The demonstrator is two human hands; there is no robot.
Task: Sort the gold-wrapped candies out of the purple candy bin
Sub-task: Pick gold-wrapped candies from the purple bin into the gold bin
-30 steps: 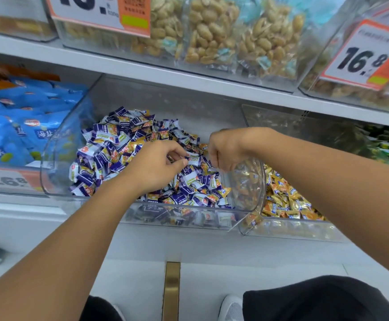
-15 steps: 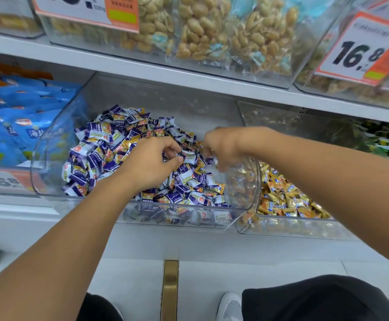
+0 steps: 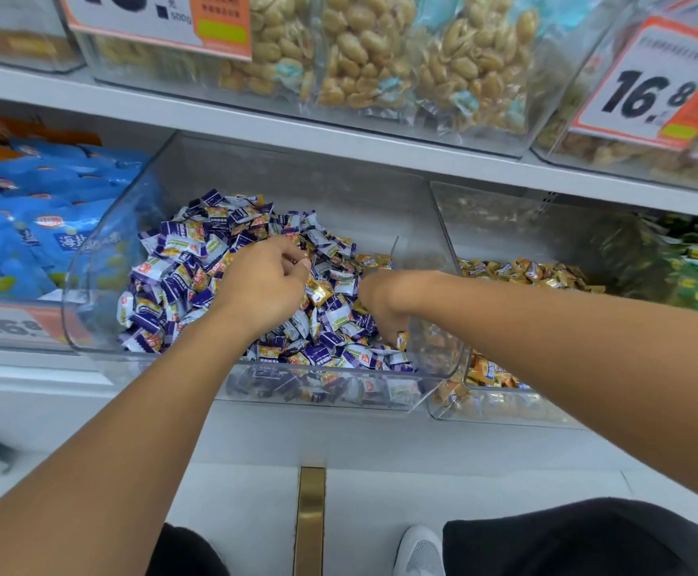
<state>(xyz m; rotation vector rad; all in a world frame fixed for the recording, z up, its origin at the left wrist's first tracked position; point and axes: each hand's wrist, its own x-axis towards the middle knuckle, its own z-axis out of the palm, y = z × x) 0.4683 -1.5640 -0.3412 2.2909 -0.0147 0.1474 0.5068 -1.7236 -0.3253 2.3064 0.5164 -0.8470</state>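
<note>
Shelf bin: both hands dig among purple candies.

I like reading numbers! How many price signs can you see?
3: one upper left, cut off by the frame; one upper right showing 16.8; one at far left on the lower shelf, blurred behind clear plastic. Others may be out of view.

white shop shelves under even light; pale tiled floor with a brass strip.
</note>
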